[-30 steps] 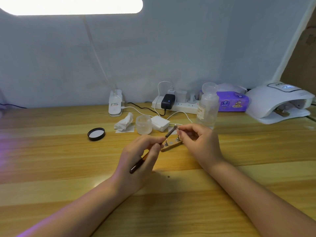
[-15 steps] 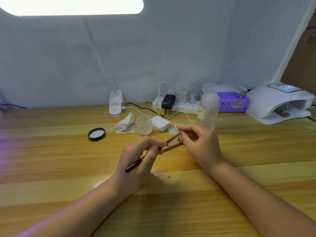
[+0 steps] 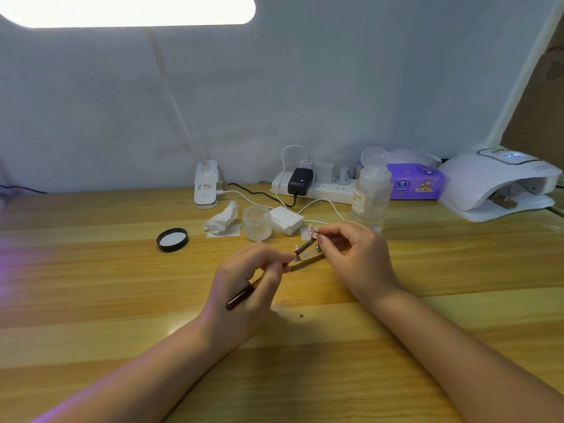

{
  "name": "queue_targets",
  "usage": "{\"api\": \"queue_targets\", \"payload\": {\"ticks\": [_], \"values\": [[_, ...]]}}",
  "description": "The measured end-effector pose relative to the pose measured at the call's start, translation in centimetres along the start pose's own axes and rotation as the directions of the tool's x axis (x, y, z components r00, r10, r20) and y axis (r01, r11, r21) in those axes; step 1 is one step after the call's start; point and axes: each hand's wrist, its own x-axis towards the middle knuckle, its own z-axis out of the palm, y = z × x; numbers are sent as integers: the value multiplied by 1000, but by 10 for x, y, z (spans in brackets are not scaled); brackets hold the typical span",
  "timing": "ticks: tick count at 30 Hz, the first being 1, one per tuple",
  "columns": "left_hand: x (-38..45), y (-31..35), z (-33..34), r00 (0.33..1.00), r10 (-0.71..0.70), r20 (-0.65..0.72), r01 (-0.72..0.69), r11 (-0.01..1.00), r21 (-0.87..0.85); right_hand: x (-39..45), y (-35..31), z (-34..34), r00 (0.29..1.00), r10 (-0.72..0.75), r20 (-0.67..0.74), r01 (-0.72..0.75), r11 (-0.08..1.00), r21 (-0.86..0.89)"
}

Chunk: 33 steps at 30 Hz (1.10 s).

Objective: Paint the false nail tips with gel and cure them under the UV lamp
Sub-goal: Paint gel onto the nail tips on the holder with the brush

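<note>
Two hands work close together near the middle of the wooden table (image 3: 91,270), and I judge that the painting step is in hand. My left hand (image 3: 244,294) has its fingers curled around a dark, slim brush (image 3: 244,296), held like a pen, with the bristle end pointing up and right toward the nail tip (image 3: 311,231). My right hand (image 3: 351,254) pinches this small pale tip, or the peg under it, between thumb and forefinger; it is too small to tell which. Below them lies a narrow wooden holder (image 3: 306,261) with short metal pegs, and one more tip (image 3: 296,247) stands on it.

The next move, I think, calls for a light, steady stroke along the curved tip, because the piece is tiny and smooth, and gel would run over the edge easily. After that the tip must go under the UV lamp (image 3: 494,184), a white, rounded plastic shell standing well apart at the right. A frosted round jar (image 3: 257,222) stands open behind my hands, and its black lid (image 3: 172,239) lies to the left.
</note>
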Motion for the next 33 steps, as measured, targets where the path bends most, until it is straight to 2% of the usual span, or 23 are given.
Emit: {"api": "queue_targets", "payload": {"ticks": [4, 8, 12, 19, 23, 29, 33], "values": [[-2, 2, 0, 998, -47, -38, 46, 998, -45, 0, -1, -1, 1000, -11, -3, 11, 1000, -16], [-1, 2, 1, 999, -32, -27, 30, 998, -52, -1, -2, 0, 1000, -10, 3, 10, 1000, -12], [-2, -1, -1, 996, -84, -23, 81, 993, -83, -1, -2, 0, 999, 38, 13, -38, 999, 28], [-1, -1, 4, 980, -179, -86, 153, 956, -250, -1, -2, 0, 992, 114, 48, -119, 985, 122], [-1, 0, 4, 971, -231, -55, 203, 929, -309, -2, -3, 0, 988, 138, 76, -149, 975, 167], [-1, 5, 5, 970, -236, -55, 193, 890, -412, -2, -4, -2, 974, 196, 112, -216, 953, 211], [0, 3, 4, 961, -261, -88, 205, 892, -403, -2, -5, -2, 974, 198, 106, -219, 944, 245]]}}
